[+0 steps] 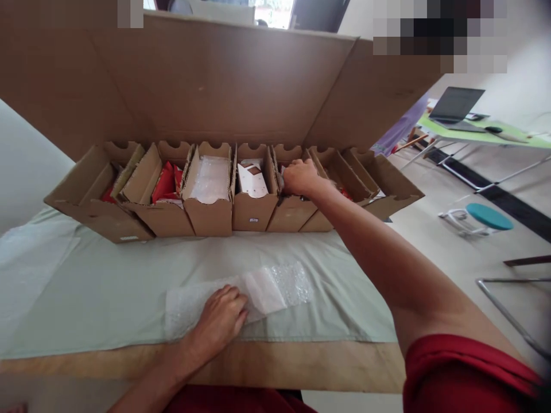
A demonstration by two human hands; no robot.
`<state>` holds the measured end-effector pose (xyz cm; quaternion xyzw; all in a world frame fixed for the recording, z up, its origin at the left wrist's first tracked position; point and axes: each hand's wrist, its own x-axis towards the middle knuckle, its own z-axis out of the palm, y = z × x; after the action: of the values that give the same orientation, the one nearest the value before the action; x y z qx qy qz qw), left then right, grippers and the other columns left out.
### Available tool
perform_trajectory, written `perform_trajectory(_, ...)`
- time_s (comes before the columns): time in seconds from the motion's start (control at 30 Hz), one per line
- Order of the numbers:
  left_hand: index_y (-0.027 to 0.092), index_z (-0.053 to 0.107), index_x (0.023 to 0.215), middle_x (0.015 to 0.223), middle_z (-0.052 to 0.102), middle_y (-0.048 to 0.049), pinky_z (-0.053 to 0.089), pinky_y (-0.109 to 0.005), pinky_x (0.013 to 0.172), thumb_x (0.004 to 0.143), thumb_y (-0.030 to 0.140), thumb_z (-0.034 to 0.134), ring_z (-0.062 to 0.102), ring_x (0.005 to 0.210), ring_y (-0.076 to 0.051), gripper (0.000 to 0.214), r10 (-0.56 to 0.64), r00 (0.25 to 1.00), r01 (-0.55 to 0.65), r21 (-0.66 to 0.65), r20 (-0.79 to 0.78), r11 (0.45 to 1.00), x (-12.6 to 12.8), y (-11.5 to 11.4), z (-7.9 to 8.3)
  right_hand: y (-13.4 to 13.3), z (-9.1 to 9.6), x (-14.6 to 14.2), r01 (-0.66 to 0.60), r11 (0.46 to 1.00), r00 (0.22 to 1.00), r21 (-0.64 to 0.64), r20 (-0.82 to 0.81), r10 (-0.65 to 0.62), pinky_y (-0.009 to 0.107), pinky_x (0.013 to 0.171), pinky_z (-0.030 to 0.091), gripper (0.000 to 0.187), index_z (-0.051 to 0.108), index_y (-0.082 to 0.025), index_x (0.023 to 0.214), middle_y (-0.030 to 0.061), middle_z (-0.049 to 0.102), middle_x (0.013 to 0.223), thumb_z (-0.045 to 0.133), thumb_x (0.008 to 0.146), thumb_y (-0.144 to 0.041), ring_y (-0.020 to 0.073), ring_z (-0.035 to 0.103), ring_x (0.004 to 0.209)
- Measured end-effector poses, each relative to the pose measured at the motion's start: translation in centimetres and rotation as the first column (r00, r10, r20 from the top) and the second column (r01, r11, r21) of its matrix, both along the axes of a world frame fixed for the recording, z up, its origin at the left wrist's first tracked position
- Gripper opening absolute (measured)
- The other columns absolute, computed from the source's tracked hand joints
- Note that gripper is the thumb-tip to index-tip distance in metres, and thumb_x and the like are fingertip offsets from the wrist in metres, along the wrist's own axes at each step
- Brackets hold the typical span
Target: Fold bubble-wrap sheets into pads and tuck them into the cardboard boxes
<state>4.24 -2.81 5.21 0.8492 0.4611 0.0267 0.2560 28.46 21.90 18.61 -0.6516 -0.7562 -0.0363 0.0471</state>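
Note:
A strip of clear bubble wrap [295, 282] lies flat on the pale green cloth, with a folded whitish piece [264, 291] on its middle. My left hand [226, 312] rests on the wrap, its fingers curled and closed against it. Reaching forward, my right hand [299, 176] is inside a cardboard bin [293, 215] right of the row's middle. Its fingers are bent and closed, and their tips are hidden, so what they hold cannot be made out. The neighbouring bin [253, 209] to the left contains a white card with brown patches [253, 180].
Several cardboard bins stand side by side; one holds red packets [166, 182], another clear plastic sleeves [210, 176]. Behind them rises a tall cardboard panel [224, 86]. At right are a teal stool [489, 216] and a green table [508, 137] with a laptop [458, 106].

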Motion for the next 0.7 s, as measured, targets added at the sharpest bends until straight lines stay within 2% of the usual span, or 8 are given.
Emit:
perform_trajectory(0.1,0.019,0.072,0.097,0.103,0.070,-0.0136,0.051,-0.043,0.092,0.091,0.017,0.055,0.063,0.106,-0.032,0.018,0.011,1.000,-0.012,-0.050,-0.010,0.999,0.4,-0.3,-0.9,-0.5,0.1,0.0,0.097,0.995,0.987,0.039,-0.134,-0.091,0.055,0.104,0.039,0.018,0.068,-0.011,0.064,0.0162,0.073,0.089,0.075,0.079,-0.020,0.0340,0.062,0.113)
perform_trajectory(0.23,0.019,0.071,0.112,0.109,0.068,-0.0147,0.049,-0.044,0.093,0.091,0.014,0.052,0.061,0.110,-0.033,0.029,-0.025,1.000,0.024,-0.019,-0.020,1.000,0.1,-0.5,-1.1,-3.7,4.1,2.2,0.176,0.967,0.945,0.185,-0.308,-0.112,0.048,0.094,0.047,0.010,0.069,-0.014,0.068,0.0107,0.072,0.083,0.072,0.077,-0.015,0.0280,0.066,0.095)
perform_trajectory(0.3,0.021,0.062,0.135,0.113,0.067,-0.0155,0.048,-0.045,0.092,0.089,0.009,0.048,0.061,0.109,-0.034,0.050,-0.068,0.997,0.068,0.006,-0.030,0.998,0.0,-0.5,-1.0,-6.6,6.3,3.6,0.216,0.933,0.840,0.289,-0.543,-0.027,0.039,0.082,0.048,0.008,0.069,-0.015,0.072,0.0061,0.069,0.077,0.070,0.079,-0.013,0.0195,0.062,0.080)
perform_trajectory(0.4,0.027,0.042,0.156,0.109,0.069,-0.0137,0.046,-0.044,0.088,0.084,0.006,0.050,0.065,0.099,-0.033,0.076,-0.137,0.990,0.137,-0.017,-0.009,0.990,0.1,0.0,-0.7,-12.2,7.5,5.0,0.214,0.913,0.519,0.346,-0.833,0.194,0.029,0.063,0.041,0.012,0.066,-0.020,0.070,0.0004,0.064,0.070,0.072,0.081,-0.018,0.0112,0.053,0.064)
perform_trajectory(0.47,0.028,0.047,0.152,0.092,0.070,-0.0103,0.045,-0.046,0.088,0.080,0.008,0.057,0.065,0.089,-0.032,0.076,-0.162,0.986,0.164,-0.065,0.036,0.984,0.7,0.9,-0.5,-16.3,6.6,5.0,0.182,0.925,0.345,0.334,-0.903,0.258,0.027,0.056,0.034,0.015,0.066,-0.022,0.067,-0.0019,0.060,0.065,0.078,0.076,-0.023,0.0091,0.048,0.058)
perform_trajectory(0.53,0.026,0.058,0.140,0.082,0.068,-0.0091,0.042,-0.049,0.092,0.073,0.009,0.065,0.064,0.087,-0.033,0.070,-0.178,0.982,0.183,-0.080,0.067,0.980,1.9,2.0,0.0,-20.0,4.9,4.7,0.155,0.949,0.246,0.275,-0.941,0.232,0.027,0.054,0.032,0.015,0.069,-0.022,0.066,-0.0020,0.060,0.063,0.083,0.069,-0.025,0.0093,0.049,0.057)
perform_trajectory(0.6,0.024,0.063,0.131,0.090,0.070,-0.0127,0.039,-0.052,0.098,0.065,0.007,0.070,0.063,0.097,-0.037,0.069,-0.243,0.968,0.246,-0.040,0.070,0.969,3.5,2.9,0.9,-23.1,2.7,4.1,0.139,0.976,0.153,0.167,-0.978,0.145,0.027,0.055,0.036,0.013,0.072,-0.023,0.069,-0.0017,0.064,0.066,0.084,0.065,-0.026,0.0108,0.051,0.059)
perform_trajectory(0.7,0.021,0.060,0.135,0.116,0.068,-0.0195,0.037,-0.053,0.101,0.064,0.004,0.070,0.059,0.112,-0.041,0.074,-0.367,0.929,0.365,0.054,0.043,0.930,5.7,3.4,2.8,-26.0,-0.7,3.5,0.133,0.991,-0.010,0.015,-1.000,0.017,0.026,0.054,0.039,0.016,0.072,-0.025,0.069,-0.0026,0.066,0.066,0.085,0.062,-0.031,0.0121,0.052,0.058)
